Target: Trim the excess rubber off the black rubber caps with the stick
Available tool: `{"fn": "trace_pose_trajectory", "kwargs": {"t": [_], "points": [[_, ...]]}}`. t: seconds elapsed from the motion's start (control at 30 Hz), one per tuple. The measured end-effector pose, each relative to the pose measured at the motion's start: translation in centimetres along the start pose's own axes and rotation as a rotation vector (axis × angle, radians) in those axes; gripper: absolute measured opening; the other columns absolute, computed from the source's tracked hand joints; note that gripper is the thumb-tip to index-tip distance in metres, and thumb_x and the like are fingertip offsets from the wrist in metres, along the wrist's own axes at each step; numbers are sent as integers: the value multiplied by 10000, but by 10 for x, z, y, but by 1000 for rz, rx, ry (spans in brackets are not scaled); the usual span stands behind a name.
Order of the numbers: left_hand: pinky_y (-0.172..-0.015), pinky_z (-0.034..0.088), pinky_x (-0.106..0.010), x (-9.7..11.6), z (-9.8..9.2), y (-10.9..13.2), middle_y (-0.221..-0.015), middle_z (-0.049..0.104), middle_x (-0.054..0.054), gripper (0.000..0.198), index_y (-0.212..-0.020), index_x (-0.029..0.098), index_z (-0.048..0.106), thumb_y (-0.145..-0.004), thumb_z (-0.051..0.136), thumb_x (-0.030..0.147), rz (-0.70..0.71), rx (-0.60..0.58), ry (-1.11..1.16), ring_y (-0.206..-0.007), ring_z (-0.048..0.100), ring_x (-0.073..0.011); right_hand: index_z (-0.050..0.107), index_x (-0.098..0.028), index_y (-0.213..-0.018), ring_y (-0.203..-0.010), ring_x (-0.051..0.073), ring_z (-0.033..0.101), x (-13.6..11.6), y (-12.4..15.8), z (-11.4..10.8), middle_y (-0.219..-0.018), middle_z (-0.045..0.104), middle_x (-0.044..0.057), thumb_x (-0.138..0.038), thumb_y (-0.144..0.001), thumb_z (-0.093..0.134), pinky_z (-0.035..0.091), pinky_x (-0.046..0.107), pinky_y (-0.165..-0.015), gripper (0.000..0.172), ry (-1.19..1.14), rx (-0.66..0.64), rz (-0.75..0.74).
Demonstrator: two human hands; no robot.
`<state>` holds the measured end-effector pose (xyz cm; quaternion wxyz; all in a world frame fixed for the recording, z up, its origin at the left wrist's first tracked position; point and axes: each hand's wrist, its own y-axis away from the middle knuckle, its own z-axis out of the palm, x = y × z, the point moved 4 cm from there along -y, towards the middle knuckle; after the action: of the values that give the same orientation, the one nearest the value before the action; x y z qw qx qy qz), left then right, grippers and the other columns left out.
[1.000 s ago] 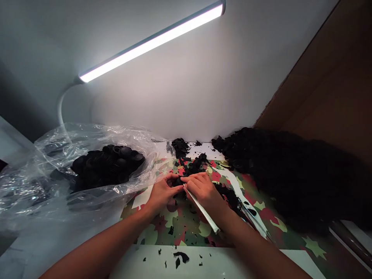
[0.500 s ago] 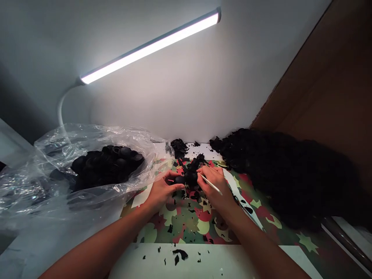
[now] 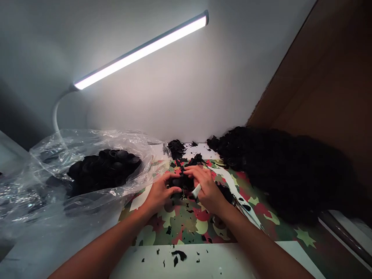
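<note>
Between the thumb and fingers of my left hand (image 3: pixel 162 192) is a small dark round piece (image 3: pixel 176 182), apparently rubber; its exact shape is lost against the black scraps around it. My right hand (image 3: pixel 207 189) closes around a slim white stick-like tool (image 3: pixel 197 191), whose near end points toward me. The right fingertips reach over the black material beside the left hand, and I cannot tell what they touch there. Torn black scraps (image 3: pixel 197 159) lie just beyond both hands.
A clear plastic bag (image 3: pixel 95 135) with black round pieces (image 3: pixel 107 166) lies at left. At right rises a big black heap (image 3: pixel 285 170) beside brown cardboard (image 3: pixel 328 77). Metal scissors or tweezers (image 3: pixel 247 215) lie near my right forearm. A lit lamp (image 3: pixel 142 50) hangs above the patterned mat (image 3: pixel 154 232).
My right hand has shifted slightly left and turned, its fingers now stretched over the black material. The white tool has swung from slanting right to pointing down-left. The whole view has shifted a little.
</note>
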<state>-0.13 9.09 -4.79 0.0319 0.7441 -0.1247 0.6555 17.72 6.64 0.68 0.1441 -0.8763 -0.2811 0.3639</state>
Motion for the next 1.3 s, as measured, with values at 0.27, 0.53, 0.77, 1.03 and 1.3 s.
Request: {"fn": "trace_pose_trajectory", "kwargs": {"t": [0.27,0.53,0.77,1.03,1.3], "points": [[-864,523,-378,19,-3,6,-1028,747,-53,297,-1092,206,663,-802,673,144,118,45,-279,-930,692,-235,600,-189,-1249,-936,201,637,10,-13,27,-1155,689,77,-66,-987,459,435,305,-791,322,303,-191,-95],[-763,509,-369,36,4,7,-934,680,-90,100,-885,177,705,-821,657,117,363,-73,-649,-861,622,-253,670,-196,-961,-674,189,504,9,-14,34,-879,669,53,-71,-994,482,328,343,-735,228,488,-171,-235],[-692,505,-288,28,0,4,-810,698,-8,162,-856,227,767,-804,685,98,305,77,-525,-783,668,-197,678,-208,-941,-627,165,421,16,-14,29,-802,636,25,-3,-902,507,254,338,-713,270,473,-119,-288],[-658,525,-300,25,2,10,-759,718,-23,138,-818,201,772,-834,671,108,436,210,-494,-705,670,-188,543,-192,-689,-592,143,396,18,-19,33,-700,580,-16,-95,-854,556,240,309,-692,192,324,-76,-166],[-703,572,-339,33,4,19,-701,698,-39,272,-813,215,739,-944,510,146,748,180,-520,-703,644,-191,472,-191,-649,-608,133,433,17,-19,36,-666,535,-43,-48,-799,492,247,288,-711,208,198,-105,-90]]}}
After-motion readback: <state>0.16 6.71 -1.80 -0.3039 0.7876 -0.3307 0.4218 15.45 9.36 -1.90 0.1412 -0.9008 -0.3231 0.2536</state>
